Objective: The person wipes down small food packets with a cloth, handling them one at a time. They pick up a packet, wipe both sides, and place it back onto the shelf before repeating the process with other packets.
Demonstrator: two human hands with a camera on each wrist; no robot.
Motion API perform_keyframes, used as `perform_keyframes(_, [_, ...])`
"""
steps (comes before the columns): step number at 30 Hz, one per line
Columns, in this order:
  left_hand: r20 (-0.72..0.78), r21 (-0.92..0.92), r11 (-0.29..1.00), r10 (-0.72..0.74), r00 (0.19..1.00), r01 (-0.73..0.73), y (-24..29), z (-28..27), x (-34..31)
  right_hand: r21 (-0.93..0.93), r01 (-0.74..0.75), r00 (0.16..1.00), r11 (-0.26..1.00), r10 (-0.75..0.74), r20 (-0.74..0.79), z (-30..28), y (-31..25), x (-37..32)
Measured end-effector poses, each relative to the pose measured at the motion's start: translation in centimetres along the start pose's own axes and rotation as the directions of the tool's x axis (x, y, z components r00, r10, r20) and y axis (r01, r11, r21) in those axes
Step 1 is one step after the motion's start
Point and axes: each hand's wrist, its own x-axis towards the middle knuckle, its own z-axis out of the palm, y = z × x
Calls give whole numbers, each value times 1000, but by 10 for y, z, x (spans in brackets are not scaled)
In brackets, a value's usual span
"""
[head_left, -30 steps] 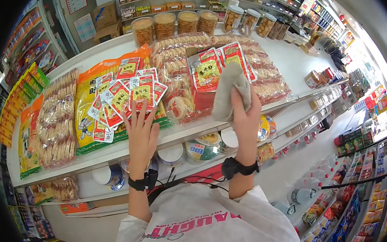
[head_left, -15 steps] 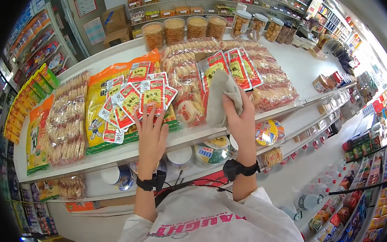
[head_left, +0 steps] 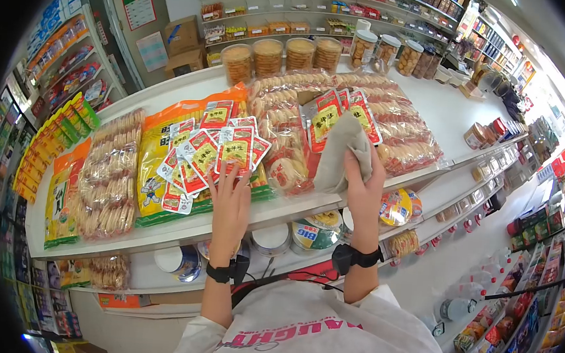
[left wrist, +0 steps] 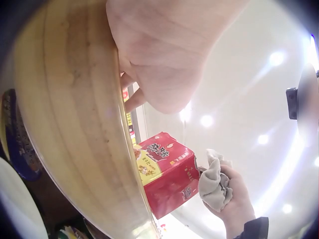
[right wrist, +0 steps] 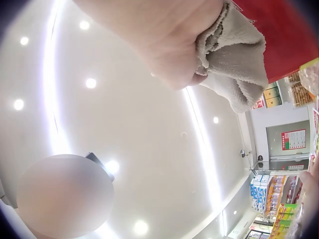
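Observation:
In the head view my right hand (head_left: 365, 183) grips a crumpled grey cloth (head_left: 342, 155) in front of an open box of red-and-white snack packets (head_left: 327, 119). The left wrist view shows this red box (left wrist: 172, 174) from the side, the cloth (left wrist: 215, 184) right by its face. My left hand (head_left: 230, 205) lies with fingers straight, the fingertips on the lower edge of a loose pile of similar packets (head_left: 203, 156). That pile rests on a yellow-and-orange snack bag (head_left: 152, 166). The cloth bunches past my right fingers in the right wrist view, close to the red surface.
Bagged round crackers (head_left: 276, 129) flank the box, with another long bag of crackers (head_left: 111, 176) to the left. Tubs of biscuits (head_left: 267, 57) and lidded jars (head_left: 362, 49) line the back of the white counter (head_left: 428, 98). Below its front edge, a lower shelf holds instant noodle bowls (head_left: 317, 236).
The cloth, in my right hand, shifts left and lower across the box front, then slightly back right. My left hand stays at the packet pile. The head view has shifted, moving the counter rightward.

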Motion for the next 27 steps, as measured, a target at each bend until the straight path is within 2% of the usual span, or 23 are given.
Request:
perform_keyframes(2, [-6,-6,1000,1,1000,-1,-2,1,0,-10,14,1000,1000,-15,-18,-1,0,0])
perform_keyframes(8, [-16,-5,1000,-1,1000,1,0,0,0,73,-125,991,989,121,53,-2,-7,-3])
perform_keyframes(11, [-22,-10,1000,-1,1000,1,-1,1,-1,118,-51,995,992,40,96,4,-8,-7])
perform_keyframes(14, [-27,-22,1000,-6,1000,5,-2,1,-1,69,-3,989,998,-7,149,7,-3,-9])
perform_keyframes(17, [-34,-26,1000,-6,999,5,-1,0,-1,121,38,991,992,-53,120,12,4,-6])
perform_keyframes(20, [-49,-37,999,-3,999,1,-1,2,-2,-73,43,980,996,-28,198,2,21,-3])
perform_keyframes(23, [-83,-73,997,-9,997,3,-3,3,-2,73,-109,972,991,91,215,2,-3,-5])
perform_keyframes(27, [-182,-248,969,-65,981,18,-4,-2,-3,155,-42,994,987,25,111,3,-7,-11])
